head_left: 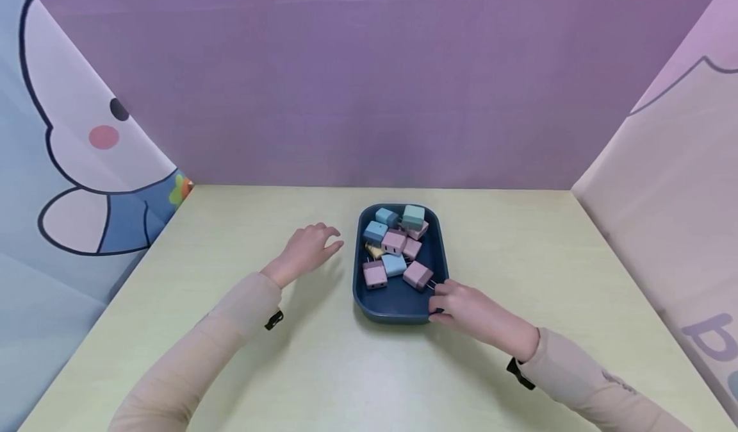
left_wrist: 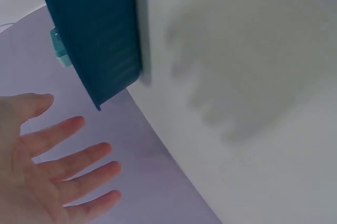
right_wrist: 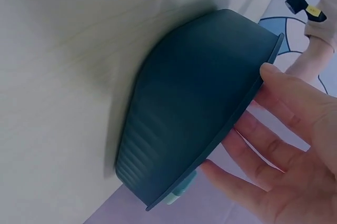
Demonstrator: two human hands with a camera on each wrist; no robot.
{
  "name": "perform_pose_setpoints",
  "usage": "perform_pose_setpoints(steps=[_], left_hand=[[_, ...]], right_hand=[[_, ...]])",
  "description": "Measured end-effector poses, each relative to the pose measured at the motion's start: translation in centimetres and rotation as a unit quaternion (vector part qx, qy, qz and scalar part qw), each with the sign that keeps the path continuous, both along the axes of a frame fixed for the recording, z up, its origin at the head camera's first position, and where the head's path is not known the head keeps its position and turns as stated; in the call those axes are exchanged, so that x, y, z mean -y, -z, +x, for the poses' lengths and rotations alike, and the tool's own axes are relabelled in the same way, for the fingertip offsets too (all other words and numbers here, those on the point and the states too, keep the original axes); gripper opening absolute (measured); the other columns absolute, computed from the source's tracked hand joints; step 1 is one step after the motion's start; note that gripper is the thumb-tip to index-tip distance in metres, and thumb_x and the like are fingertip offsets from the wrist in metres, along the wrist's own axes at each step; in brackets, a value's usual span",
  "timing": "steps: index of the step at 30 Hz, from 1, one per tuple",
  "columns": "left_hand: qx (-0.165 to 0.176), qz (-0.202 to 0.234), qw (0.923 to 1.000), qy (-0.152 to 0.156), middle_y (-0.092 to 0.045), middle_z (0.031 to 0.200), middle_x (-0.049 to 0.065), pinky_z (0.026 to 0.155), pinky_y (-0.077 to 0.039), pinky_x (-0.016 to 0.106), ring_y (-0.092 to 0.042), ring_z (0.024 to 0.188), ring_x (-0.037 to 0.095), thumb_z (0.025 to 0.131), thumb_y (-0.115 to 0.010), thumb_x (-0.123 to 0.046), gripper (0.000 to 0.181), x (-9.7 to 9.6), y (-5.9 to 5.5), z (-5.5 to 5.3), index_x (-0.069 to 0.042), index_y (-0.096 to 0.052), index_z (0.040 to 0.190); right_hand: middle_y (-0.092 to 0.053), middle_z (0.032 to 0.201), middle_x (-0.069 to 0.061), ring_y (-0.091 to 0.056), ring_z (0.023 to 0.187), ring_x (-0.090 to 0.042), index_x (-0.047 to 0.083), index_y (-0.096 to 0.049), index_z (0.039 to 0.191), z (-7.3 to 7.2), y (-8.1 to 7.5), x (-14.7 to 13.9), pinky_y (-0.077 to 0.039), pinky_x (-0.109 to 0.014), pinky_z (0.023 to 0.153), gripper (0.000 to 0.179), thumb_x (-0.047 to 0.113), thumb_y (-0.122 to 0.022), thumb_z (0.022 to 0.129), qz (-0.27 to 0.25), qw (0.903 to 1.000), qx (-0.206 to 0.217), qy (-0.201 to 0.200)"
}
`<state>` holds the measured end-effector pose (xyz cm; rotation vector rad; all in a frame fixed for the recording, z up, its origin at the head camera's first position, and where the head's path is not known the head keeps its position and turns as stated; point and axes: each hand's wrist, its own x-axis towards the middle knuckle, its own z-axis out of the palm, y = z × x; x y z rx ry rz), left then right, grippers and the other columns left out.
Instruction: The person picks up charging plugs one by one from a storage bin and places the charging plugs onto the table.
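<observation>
A dark blue tray [head_left: 394,302] with rounded corners stands on the table, holding several small charger plugs in pink, blue, green and yellow. A pink charger plug [head_left: 416,274] lies near its right wall, prongs toward my right hand [head_left: 464,307]. That hand pinches the tray's right rim near the front corner, with the thumb at the outer side and fingers over the edge in the right wrist view. Left of the tray, my left hand [head_left: 308,246] hovers with fingers spread and holds nothing. In the left wrist view, its fingers stand apart from the tray wall [left_wrist: 100,29].
The pale table [head_left: 277,381] runs back to a purple wall [head_left: 369,86]. A printed cartoon panel [head_left: 86,163] closes off the left side, and a pale panel [head_left: 669,195] the right. Dark straps sit on both wrists.
</observation>
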<state>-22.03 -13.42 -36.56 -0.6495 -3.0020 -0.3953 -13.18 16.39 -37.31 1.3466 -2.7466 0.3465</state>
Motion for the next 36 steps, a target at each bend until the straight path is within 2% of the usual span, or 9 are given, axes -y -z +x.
perform_pose_setpoints(steps=[11, 18, 21, 25, 32, 36], left_hand=[[0.035, -0.04, 0.9985, 0.017, -0.061, 0.106, 0.013, 0.073, -0.047, 0.04, -0.058, 0.093, 0.025, 0.09, -0.05, -0.028, 0.032, -2.4, -2.4, -1.7, -0.005, -0.06, 0.11], [0.07, -0.069, 0.9947, 0.03, -0.059, 0.112, 0.009, 0.079, -0.046, 0.038, -0.056, 0.098, 0.022, 0.09, -0.05, -0.028, 0.033, -4.6, -4.1, -2.7, -0.007, -0.059, 0.113], [0.079, -0.081, 0.9928, 0.04, -0.059, 0.111, 0.007, 0.078, -0.046, 0.036, -0.057, 0.096, 0.02, 0.09, -0.05, -0.028, 0.032, -5.5, -4.7, -3.1, -0.008, -0.059, 0.113], [0.092, -0.093, 0.99, 0.055, -0.061, 0.106, 0.005, 0.072, -0.046, 0.034, -0.057, 0.088, 0.017, 0.09, -0.05, -0.027, 0.029, -6.9, -5.4, -3.6, -0.009, -0.06, 0.11], [0.1, -0.108, 0.9869, 0.066, -0.055, 0.117, 0.005, 0.081, -0.045, 0.033, -0.053, 0.103, 0.018, 0.09, -0.051, -0.026, 0.032, -9.2, -6.4, -4.4, -0.009, -0.056, 0.116], [0.105, -0.093, 0.9877, 0.07, -0.057, 0.114, 0.004, 0.082, -0.044, 0.032, -0.053, 0.099, 0.017, 0.089, -0.052, -0.025, 0.028, -10.4, -6.6, -4.9, -0.01, -0.059, 0.112]], right_hand=[[-0.049, 0.069, 0.004, -0.043, 0.065, -0.008, 0.011, -0.063, 0.073, 0.1, -0.2, 0.3, -0.042, -0.019, 0.056, 0.006, 0.012, -0.069, 0.074, 0.002, 1.0, 0.001, -0.001], [-0.049, 0.069, 0.005, -0.043, 0.065, -0.008, 0.012, -0.061, 0.073, 0.3, -0.3, 0.5, -0.041, -0.019, 0.056, 0.008, 0.012, -0.069, 0.075, 0.007, 0.9999, -0.01, -0.008], [-0.049, 0.069, 0.005, -0.043, 0.065, -0.008, 0.012, -0.061, 0.072, 0.3, -0.3, 0.5, -0.041, -0.019, 0.056, 0.008, 0.012, -0.068, 0.075, 0.009, 0.9999, -0.012, -0.007], [-0.049, 0.069, 0.005, -0.042, 0.065, -0.008, 0.013, -0.06, 0.072, 0.4, -0.4, 0.5, -0.041, -0.018, 0.056, 0.009, 0.011, -0.068, 0.075, 0.008, 0.9999, -0.009, -0.007], [-0.049, 0.069, 0.005, -0.042, 0.065, -0.008, 0.013, -0.06, 0.071, 0.4, -0.3, 0.4, -0.041, -0.019, 0.057, 0.009, 0.011, -0.068, 0.075, 0.005, 0.9999, -0.007, -0.01], [-0.049, 0.069, 0.005, -0.042, 0.065, -0.008, 0.013, -0.06, 0.071, 0.4, -0.3, 0.4, -0.041, -0.018, 0.057, 0.01, 0.011, -0.069, 0.075, 0.005, 0.9998, -0.012, -0.014]])
